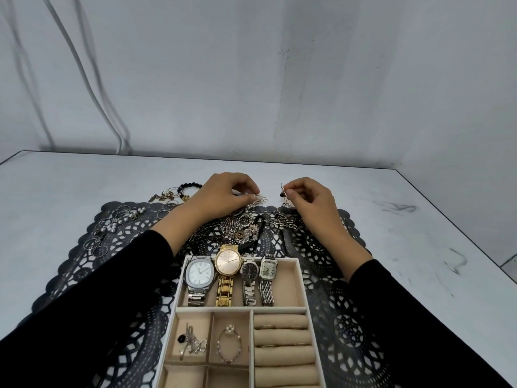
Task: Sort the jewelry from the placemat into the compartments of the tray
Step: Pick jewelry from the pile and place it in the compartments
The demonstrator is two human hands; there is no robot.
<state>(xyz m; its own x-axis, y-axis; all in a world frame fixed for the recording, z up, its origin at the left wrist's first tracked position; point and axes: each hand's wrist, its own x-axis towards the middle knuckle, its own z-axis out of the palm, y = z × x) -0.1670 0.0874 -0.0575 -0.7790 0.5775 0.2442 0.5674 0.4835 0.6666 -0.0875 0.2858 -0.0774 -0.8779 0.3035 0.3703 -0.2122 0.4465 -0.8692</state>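
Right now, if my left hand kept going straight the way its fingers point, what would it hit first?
Your left hand points rightward, pinching a spiky fan-shaped piece. Going straight on, it would likely first meet the black-beaded earring pinched by your right hand, though depth is unclear.

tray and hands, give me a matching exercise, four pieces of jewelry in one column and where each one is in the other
1 gold watch
2 pearl bracelet
3 black bead earring
4 fan earring

a pinched by the left hand
b long far compartment of the tray
c pinched by the right hand
d small compartment beside the ring rolls

Pairs: 1-b, 2-d, 3-c, 4-a
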